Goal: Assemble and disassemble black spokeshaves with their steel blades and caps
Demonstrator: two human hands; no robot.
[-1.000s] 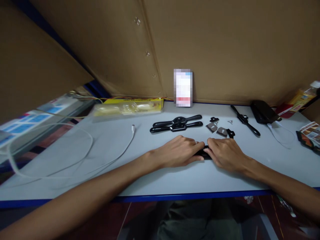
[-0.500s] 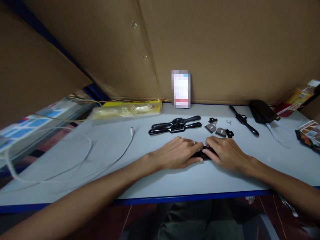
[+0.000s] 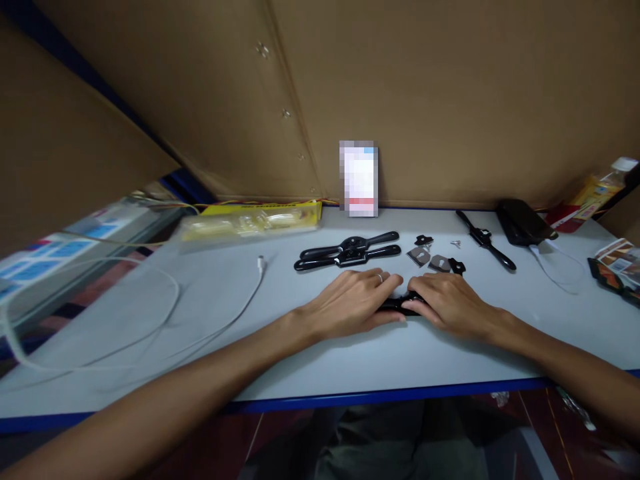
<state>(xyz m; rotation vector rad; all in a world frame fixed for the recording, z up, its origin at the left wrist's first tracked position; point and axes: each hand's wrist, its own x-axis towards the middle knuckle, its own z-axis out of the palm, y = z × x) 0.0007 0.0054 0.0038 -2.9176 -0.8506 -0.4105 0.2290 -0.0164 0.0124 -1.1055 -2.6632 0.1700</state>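
At the far edge, we see a cardboard wall [image 3: 450,100] closing off the grey desk [image 3: 350,360], whose blue front lip runs close under our arms. Wide bare room on the desk's left, crossed only by a white cable [image 3: 253,293]. Yellow packet [image 3: 250,219] lies along the back edge. Two black handled tools [image 3: 350,250] sit just beyond our left hand [image 3: 357,300]. Left and right hand [image 3: 450,303] both clasp a black tool [image 3: 400,305] mid-desk, mostly covered. Small blades [image 3: 430,259] lie just beyond the right hand.
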